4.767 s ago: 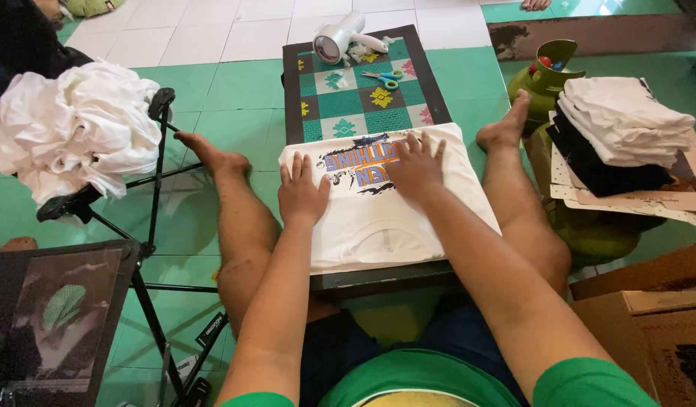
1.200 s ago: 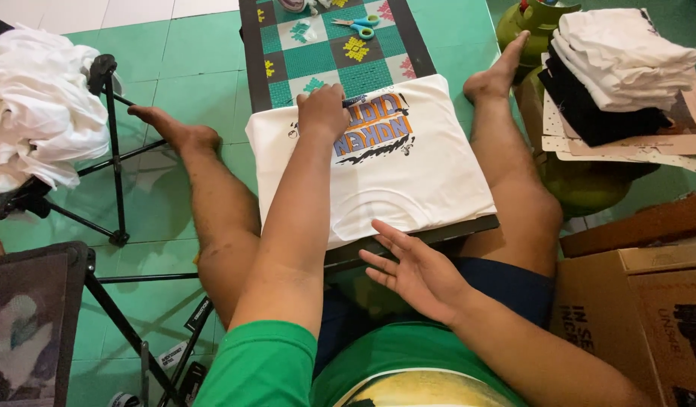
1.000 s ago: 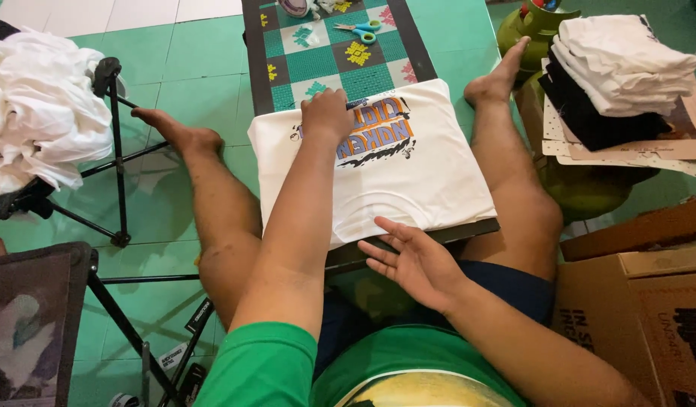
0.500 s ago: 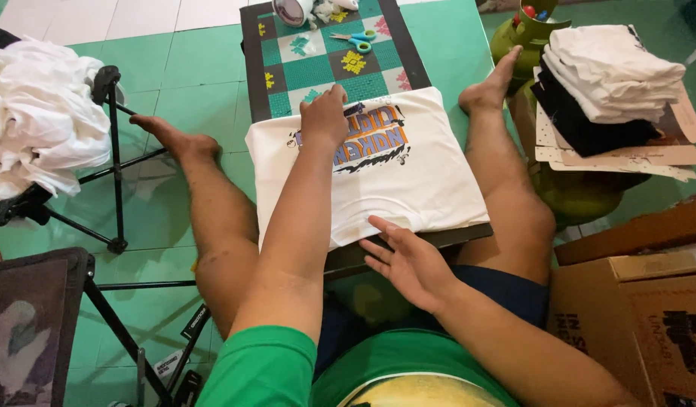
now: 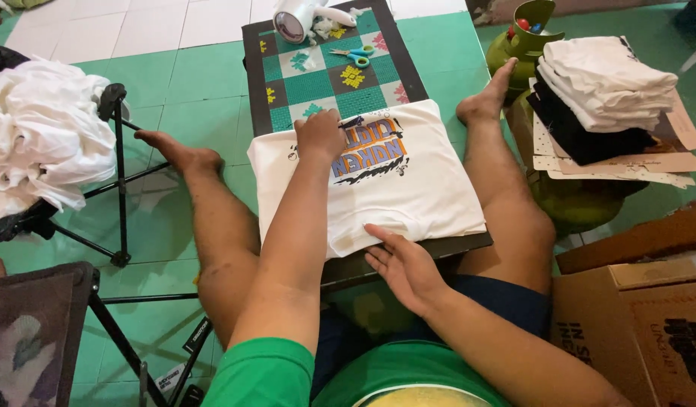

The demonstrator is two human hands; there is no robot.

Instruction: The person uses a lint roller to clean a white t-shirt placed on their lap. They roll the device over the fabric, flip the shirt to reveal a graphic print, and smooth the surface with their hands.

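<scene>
Green floor, left hand [image 5: 318, 134] flat on shirt [image 5: 408, 188], right hand [image 5: 405, 265] open at hem.

- Left hand [image 5: 319, 136] covered part of the orange-blue print on the white folded t-shirt [image 5: 393, 188].
- Brown cardboard box [image 5: 650, 332] was cut off at rt & bottom edges.
- Dark patterned board [image 5: 318, 68]: near half hidden under shirt.

tee [image 5: 408, 188] white w/ orange-blue print | board [image 5: 325, 68] green-white checks, dark rim | scissors [image 5: 355, 54] blue-orange | floor [image 5: 182, 83] green
</scene>
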